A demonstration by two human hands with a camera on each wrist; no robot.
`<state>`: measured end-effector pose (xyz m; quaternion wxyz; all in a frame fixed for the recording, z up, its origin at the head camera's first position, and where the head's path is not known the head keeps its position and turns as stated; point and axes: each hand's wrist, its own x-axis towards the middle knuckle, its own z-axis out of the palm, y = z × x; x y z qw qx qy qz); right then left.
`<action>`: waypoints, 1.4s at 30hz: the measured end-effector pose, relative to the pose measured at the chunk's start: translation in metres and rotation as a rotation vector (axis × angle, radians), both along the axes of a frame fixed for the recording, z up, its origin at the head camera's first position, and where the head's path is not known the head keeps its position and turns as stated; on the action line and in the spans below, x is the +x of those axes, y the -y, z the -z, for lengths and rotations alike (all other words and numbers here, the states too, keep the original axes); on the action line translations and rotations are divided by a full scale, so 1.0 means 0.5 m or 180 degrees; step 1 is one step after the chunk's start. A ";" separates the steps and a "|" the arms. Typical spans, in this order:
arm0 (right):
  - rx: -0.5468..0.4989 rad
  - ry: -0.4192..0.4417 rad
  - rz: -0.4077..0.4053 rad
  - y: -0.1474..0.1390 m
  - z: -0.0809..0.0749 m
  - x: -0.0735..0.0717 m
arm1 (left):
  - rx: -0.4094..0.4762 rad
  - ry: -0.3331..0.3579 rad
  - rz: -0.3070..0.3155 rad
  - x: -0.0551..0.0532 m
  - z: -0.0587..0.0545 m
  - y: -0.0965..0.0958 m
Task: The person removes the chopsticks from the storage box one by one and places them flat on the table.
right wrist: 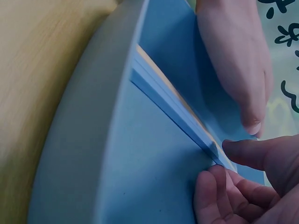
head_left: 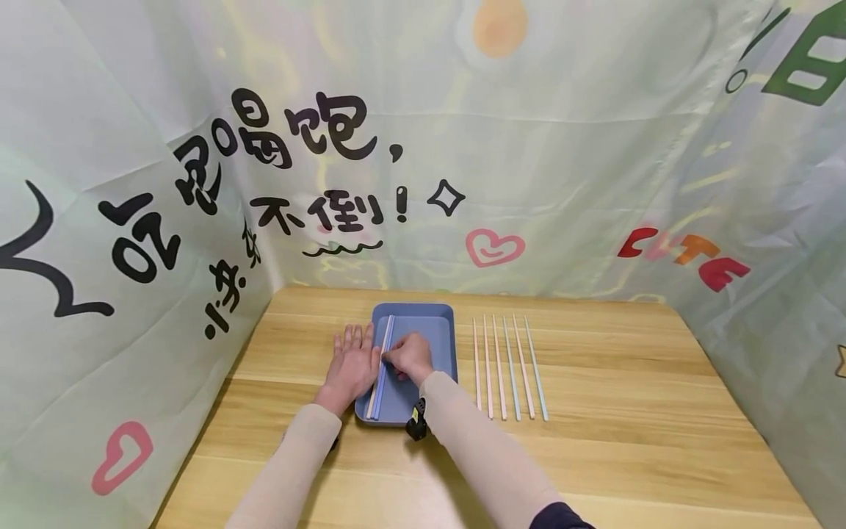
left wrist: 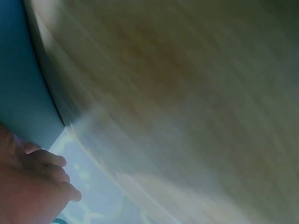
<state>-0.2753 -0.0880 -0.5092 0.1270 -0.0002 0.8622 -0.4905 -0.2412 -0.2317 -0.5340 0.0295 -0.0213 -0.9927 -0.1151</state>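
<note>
A blue rectangular tray (head_left: 432, 342) stands on the wooden table. Along its left side lies a small bundle of chopsticks (right wrist: 170, 109), blue ones beside a pale pinkish one. My right hand (head_left: 411, 356) reaches into the tray and pinches the bundle around its middle, thumb on one side and curled fingers on the other. Over the tray's left rim rests my left hand (head_left: 353, 364), its fingers straight and pointing away from me, the thumb side close to the chopsticks. In the left wrist view, part of the left hand (left wrist: 32, 191) shows beside the tray's outer wall.
Several pink and light blue chopsticks (head_left: 499, 367) lie side by side on the table, right of the tray. Printed cloth walls (head_left: 562, 184) enclose the table (head_left: 628, 411) at the back and both sides.
</note>
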 end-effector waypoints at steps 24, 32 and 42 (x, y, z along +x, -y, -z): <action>0.0133 -0.0095 0.0034 -0.010 0.005 0.003 | -0.0009 -0.0090 0.0035 -0.002 0.006 0.000; 0.0177 -0.0187 0.0076 -0.012 0.002 0.006 | -0.0023 -0.0131 0.0026 -0.001 -0.002 -0.002; 0.0481 -0.0667 0.0090 0.000 0.013 0.017 | -0.0047 -0.0228 0.0048 0.002 0.002 -0.003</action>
